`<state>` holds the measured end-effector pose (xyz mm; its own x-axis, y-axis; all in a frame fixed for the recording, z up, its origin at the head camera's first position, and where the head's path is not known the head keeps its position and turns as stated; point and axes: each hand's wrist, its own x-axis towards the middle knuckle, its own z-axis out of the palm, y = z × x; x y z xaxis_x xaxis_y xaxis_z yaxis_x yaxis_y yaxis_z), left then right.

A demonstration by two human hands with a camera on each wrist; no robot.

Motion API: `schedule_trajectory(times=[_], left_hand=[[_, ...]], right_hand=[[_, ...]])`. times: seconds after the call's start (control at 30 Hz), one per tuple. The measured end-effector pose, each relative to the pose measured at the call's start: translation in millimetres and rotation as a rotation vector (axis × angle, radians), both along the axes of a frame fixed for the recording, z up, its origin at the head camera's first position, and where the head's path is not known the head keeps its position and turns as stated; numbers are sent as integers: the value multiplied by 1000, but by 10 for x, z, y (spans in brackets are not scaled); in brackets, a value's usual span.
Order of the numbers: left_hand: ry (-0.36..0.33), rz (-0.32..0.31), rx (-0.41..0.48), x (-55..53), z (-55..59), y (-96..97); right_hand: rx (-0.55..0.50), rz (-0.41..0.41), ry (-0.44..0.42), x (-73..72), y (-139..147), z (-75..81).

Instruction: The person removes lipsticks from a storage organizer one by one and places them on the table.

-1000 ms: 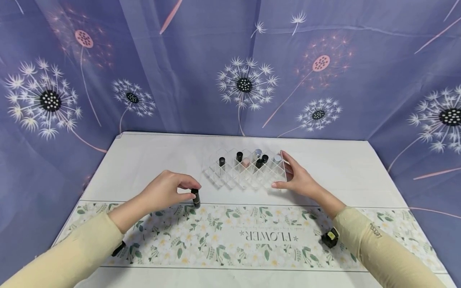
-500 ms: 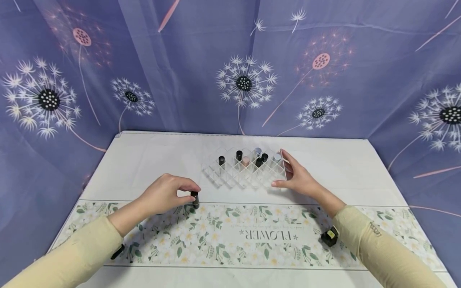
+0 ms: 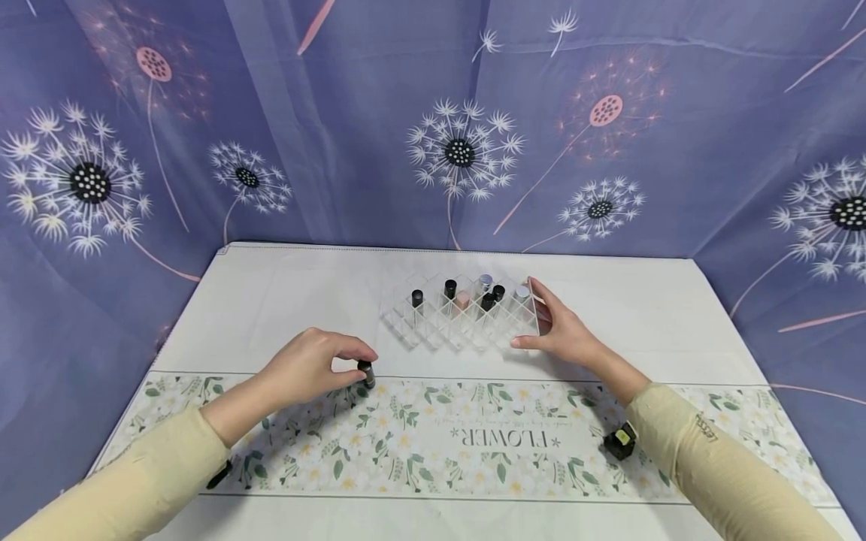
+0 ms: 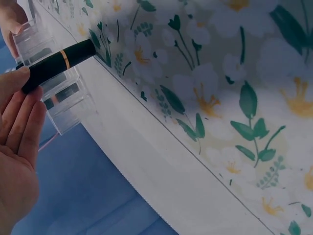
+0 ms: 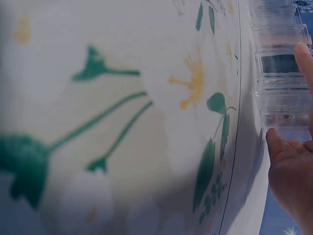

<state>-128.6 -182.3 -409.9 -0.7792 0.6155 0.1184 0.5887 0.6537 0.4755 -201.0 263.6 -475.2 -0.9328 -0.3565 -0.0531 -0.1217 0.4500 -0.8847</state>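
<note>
Between the thumb and fingertips of my left hand [image 3: 304, 368] is a black lipstick tube [image 3: 368, 376]. In the left wrist view the same lipstick [image 4: 63, 61] shows a thin gold ring. I cannot tell whether its lower end touches the table. A clear acrylic lipstick organizer [image 3: 433, 330] with diamond-shaped slots stands further back. Several tubes stand in it with black, silver and pink tops, such as a black-capped one [image 3: 417, 299]. My right hand [image 3: 564, 330] grips the organizer's right end, thumb in front and fingers around the side.
A small black box-like item with a yellow label [image 3: 619, 442] lies beside my right sleeve. Another black item [image 3: 219, 475] is partly covered by my left sleeve. A floral printed band [image 3: 501, 481] crosses the white table cover [image 3: 629, 308]. Purple dandelion-print fabric [image 3: 352, 135] encloses the back and sides.
My left hand and the lipstick have come slightly lower and nearer to me, and the lipstick looks shorter from above. The right hand and organizer hold their place. The head view has shifted slightly.
</note>
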Motion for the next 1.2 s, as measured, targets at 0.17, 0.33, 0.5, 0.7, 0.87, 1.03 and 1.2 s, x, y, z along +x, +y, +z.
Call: schedule_trajectory(times=[0.17, 0.33, 0.5, 0.7, 0.87, 1.03, 1.2], left_hand=[[-11, 8, 14, 11, -13, -14], [-17, 8, 32, 13, -23, -20], [-29, 14, 43, 14, -23, -20], [-27, 18, 46, 8, -12, -19], [-30, 13, 48, -4, -4, -18], [-50, 14, 49, -16, 4, -35], [-85, 17, 57, -45, 48, -74]], right_hand=[[-11, 1, -2, 10, -5, 11], [-11, 3, 0, 11, -3, 5], [-10, 6, 2, 10, -4, 8], [-16, 5, 0, 15, 0, 9], [-13, 5, 1, 13, 3, 3], [-7, 6, -2, 8, 5, -3], [-9, 8, -3, 5, 2, -2]])
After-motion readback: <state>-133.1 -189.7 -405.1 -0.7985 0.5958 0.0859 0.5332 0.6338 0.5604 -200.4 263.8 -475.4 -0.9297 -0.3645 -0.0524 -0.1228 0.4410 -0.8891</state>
